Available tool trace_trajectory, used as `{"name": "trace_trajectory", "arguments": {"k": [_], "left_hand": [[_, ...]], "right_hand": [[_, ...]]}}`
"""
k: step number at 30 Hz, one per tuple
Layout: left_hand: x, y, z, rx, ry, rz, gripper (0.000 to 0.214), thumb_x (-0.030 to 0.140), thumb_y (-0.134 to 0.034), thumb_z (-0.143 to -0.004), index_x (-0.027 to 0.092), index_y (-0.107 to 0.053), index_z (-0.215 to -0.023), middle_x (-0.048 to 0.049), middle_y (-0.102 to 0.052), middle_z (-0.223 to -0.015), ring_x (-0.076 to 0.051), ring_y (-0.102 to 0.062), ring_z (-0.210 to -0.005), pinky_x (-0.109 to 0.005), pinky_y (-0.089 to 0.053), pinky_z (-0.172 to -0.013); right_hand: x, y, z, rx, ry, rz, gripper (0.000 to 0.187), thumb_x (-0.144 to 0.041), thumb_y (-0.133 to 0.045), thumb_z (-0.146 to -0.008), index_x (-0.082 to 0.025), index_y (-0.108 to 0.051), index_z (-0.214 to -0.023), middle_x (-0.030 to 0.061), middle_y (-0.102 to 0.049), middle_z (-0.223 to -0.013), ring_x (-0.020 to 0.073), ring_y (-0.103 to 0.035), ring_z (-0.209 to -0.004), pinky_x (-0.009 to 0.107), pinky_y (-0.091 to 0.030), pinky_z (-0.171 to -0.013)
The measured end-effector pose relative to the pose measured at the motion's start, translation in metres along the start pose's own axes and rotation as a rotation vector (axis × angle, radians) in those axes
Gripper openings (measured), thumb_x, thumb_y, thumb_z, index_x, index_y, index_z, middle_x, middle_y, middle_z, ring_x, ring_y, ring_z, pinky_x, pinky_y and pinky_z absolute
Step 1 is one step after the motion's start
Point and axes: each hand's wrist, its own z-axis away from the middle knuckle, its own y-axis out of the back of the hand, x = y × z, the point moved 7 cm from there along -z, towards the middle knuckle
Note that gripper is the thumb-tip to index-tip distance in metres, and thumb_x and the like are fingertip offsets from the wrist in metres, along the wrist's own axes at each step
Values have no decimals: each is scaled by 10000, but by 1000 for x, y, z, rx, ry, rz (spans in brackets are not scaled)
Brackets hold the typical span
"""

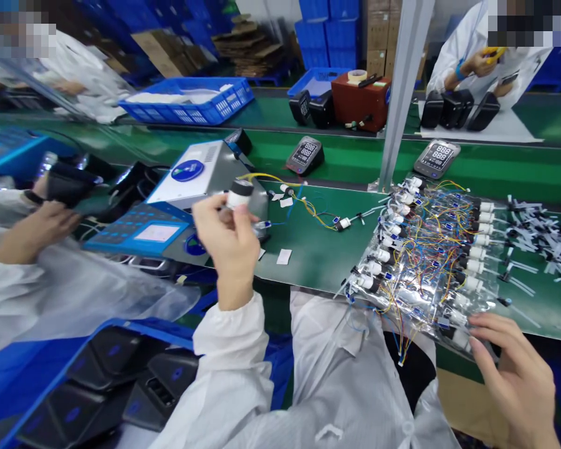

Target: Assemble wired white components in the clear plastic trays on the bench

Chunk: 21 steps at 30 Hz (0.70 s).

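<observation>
My left hand (228, 240) is raised over the bench, its fingers closed round a small white cylindrical part with a dark cap (239, 193), and thin wires trail from it. It is held just in front of a grey and blue test box (194, 178). My right hand (512, 365) is at the near right, fingers spread and curled, its fingertips touching the near edge of a clear plastic sheet (418, 305) loaded with several white wired parts (449, 243). One more wired part (343, 222) lies on the green mat between my hands.
A co-worker's hand (32, 227) at the left holds a black device (70, 183). A blue tray of black housings (107, 374) is at the lower left. Two display units (305, 153) (436, 157) stand on the green belt. A metal post (399, 93) rises at the centre. Loose tubes (542, 234) lie at the right.
</observation>
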Motion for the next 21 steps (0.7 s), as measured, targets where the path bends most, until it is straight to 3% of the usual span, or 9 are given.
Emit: {"name": "trace_trajectory", "arguments": {"k": [1,2,6,8,11,13,15,17,21], "left_hand": [[22,12,-7,137,-54,37,276,393,-608,-1060,181,-540,-1224,-47,-601,-1212,-46,-620,-631,-257,-507,-631],[42,14,-12,162,-80,117,276,390,-631,-1052,194,-533,-1220,-23,-621,-1163,-36,-595,-585,-245,-495,-583],[111,-16,-11,-143,-57,399,242,396,-604,-1071,246,-560,-1255,38,-668,-850,-62,-549,-518,-206,-405,-460],[142,-44,7,-375,-55,475,256,393,-644,-1044,226,-609,-1235,29,-661,-791,-80,-566,-540,-202,-415,-455],[178,-105,58,-918,81,586,272,398,-637,-1033,184,-660,-1200,16,-649,-763,-88,-557,-554,-202,-425,-478],[199,-140,98,-1236,219,704,297,416,-615,-1034,171,-663,-1195,35,-604,-706,-88,-526,-539,-201,-413,-488],[215,-165,128,-1412,332,808,317,435,-633,-1019,163,-655,-1179,55,-556,-668,-85,-505,-533,-191,-394,-485],[225,-182,147,-1512,436,871,330,442,-668,-999,160,-652,-1168,69,-514,-648,-77,-479,-513,-178,-365,-461],[236,-197,166,-1629,708,1063,406,417,-682,-1001,207,-616,-1341,45,-592,-761,-48,-445,-442,-176,-353,-401]], "right_hand": [[-2,-1,-2,-1,5,-10,177,-163,-761,-873,-313,-751,-966,84,-772,-1028,345,-740,-964,574,-598,-826],[-4,-1,-3,-3,8,-23,192,-152,-763,-868,-313,-751,-972,87,-771,-1031,350,-740,-969,579,-599,-826],[-15,-6,-6,4,-8,-136,245,-116,-741,-879,-292,-743,-1049,104,-756,-1073,345,-730,-1022,580,-598,-889],[-23,-11,-7,9,-35,-208,321,-117,-713,-907,-291,-719,-1177,115,-729,-1155,332,-720,-1085,565,-609,-917],[-42,-17,-10,46,21,-234,661,-101,-752,-884,-371,-566,-1457,127,-552,-1486,311,-694,-1201,536,-639,-934],[-55,-20,-11,46,102,-179,781,-52,-780,-849,-419,-530,-1492,114,-406,-1610,282,-698,-1209,498,-654,-940],[-58,-20,-8,24,98,-162,625,-22,-763,-857,-370,-645,-1363,106,-451,-1553,231,-740,-1092,451,-662,-926],[-50,-10,-2,40,-10,-269,355,-31,-714,-904,-282,-716,-1155,89,-598,-1335,169,-757,-877,385,-672,-821],[-18,20,16,216,-285,-503,149,-98,-624,-989,-233,-678,-1021,43,-661,-1070,107,-670,-611,283,-590,-564]]}}
